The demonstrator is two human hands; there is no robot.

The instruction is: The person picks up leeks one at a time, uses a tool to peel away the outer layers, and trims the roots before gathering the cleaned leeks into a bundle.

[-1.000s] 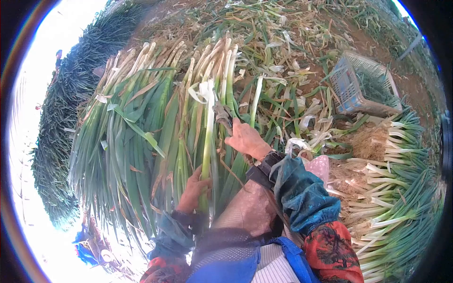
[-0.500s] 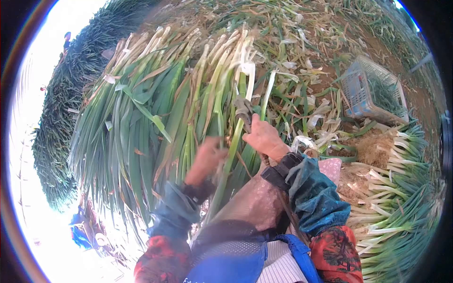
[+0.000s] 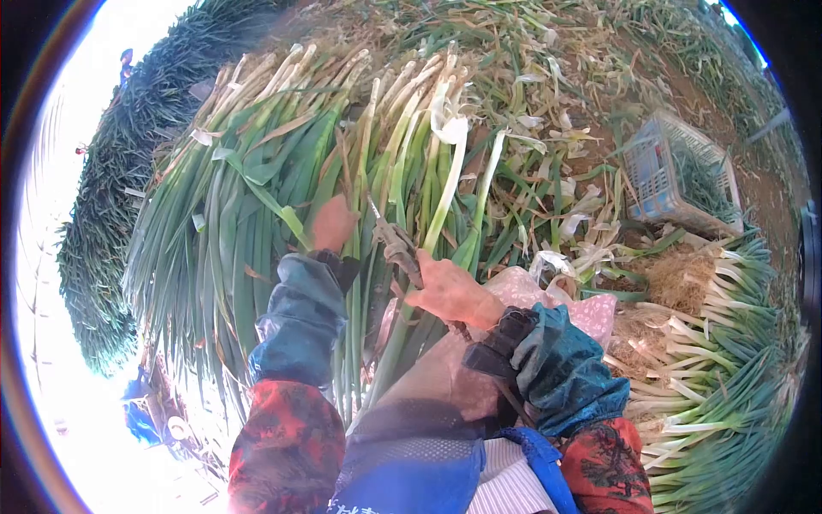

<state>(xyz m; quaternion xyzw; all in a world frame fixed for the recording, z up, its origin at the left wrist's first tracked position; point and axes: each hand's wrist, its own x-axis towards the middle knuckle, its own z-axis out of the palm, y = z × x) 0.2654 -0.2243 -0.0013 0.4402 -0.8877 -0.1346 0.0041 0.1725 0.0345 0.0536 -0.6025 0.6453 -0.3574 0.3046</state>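
Note:
My right hand (image 3: 452,293) is wrapped round an air blow gun (image 3: 399,247) with a grey, worn body. Its thin nozzle points up and left over the leaves. Close to that hand a long green onion (image 3: 445,201) has its white end up, and its green part passes behind the hand. My left hand (image 3: 334,224) is over the green leaves of the onion pile (image 3: 257,180), left of the nozzle. Its fingers are hidden and slightly blurred, so what they hold cannot be made out. A dry strip of leaf stands just above it.
On the right, a plastic crate (image 3: 676,176) holds green scraps. Below it lies a row of onions with roots (image 3: 685,351). Peeled skins and leaves (image 3: 565,163) litter the ground. A big heap of green onions (image 3: 137,163) stretches along the far left. Pinkish cloth (image 3: 445,373) covers my lap.
My left hand has moved left and up, away from the onion in the middle. My right hand has come down and left with the air blow gun.

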